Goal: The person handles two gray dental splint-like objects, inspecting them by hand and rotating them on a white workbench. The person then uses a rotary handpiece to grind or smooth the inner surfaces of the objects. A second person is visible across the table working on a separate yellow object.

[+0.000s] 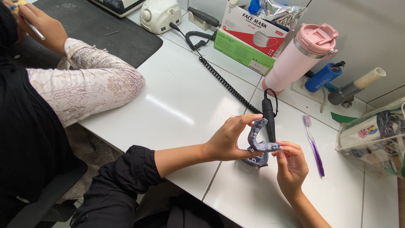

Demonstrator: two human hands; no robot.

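A grey dental arch model [257,137] is held upright above the white table [177,105]. My left hand [230,139] grips it from the left, thumb and fingers around its curve. My right hand [291,162] pinches its lower right end with the fingertips. A second grey model piece [256,161] lies on the table just under the held one, partly hidden by it. A black rotary handpiece [268,118] lies right behind the model, its coiled cord [223,82] running to the back.
A purple toothbrush [313,145] lies right of my hands. Behind stand a pink tumbler [297,57], a box of face masks [253,31], a blue torch [322,76] and a white motor unit [160,14]. Another person's patterned sleeve [88,86] rests at left by a black mat [97,27].
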